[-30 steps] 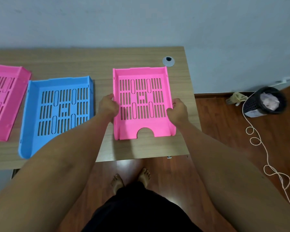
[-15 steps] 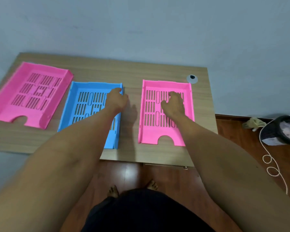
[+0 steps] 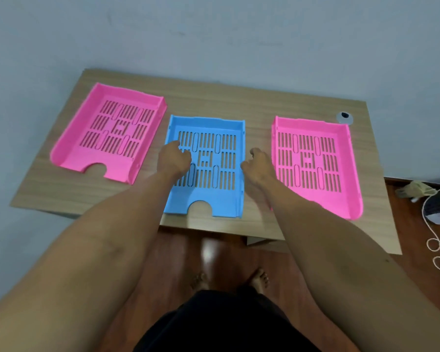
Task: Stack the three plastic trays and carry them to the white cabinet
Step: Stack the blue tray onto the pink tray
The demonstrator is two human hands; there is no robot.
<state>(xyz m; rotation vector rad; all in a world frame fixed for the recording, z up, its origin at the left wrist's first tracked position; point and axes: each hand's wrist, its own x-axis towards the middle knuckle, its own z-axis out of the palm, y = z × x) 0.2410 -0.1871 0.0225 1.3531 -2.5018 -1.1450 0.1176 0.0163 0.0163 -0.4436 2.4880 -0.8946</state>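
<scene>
Blue tray [image 3: 208, 163] lies flat between two pink trays [image 3: 112, 133] [image 3: 315, 163] on our wooden table [image 3: 239, 102]; our left hand [image 3: 173, 161] curls loosely over its left wall; our right hand [image 3: 258, 165], fingers apart, hovers beside its right wall; no readable writing anywhere.

Wood table [image 3: 239, 102]: pink tray [image 3: 87, 148] L, blue tray [image 3: 178, 199] mid, second pink tray [image 3: 346, 199] R.
</scene>
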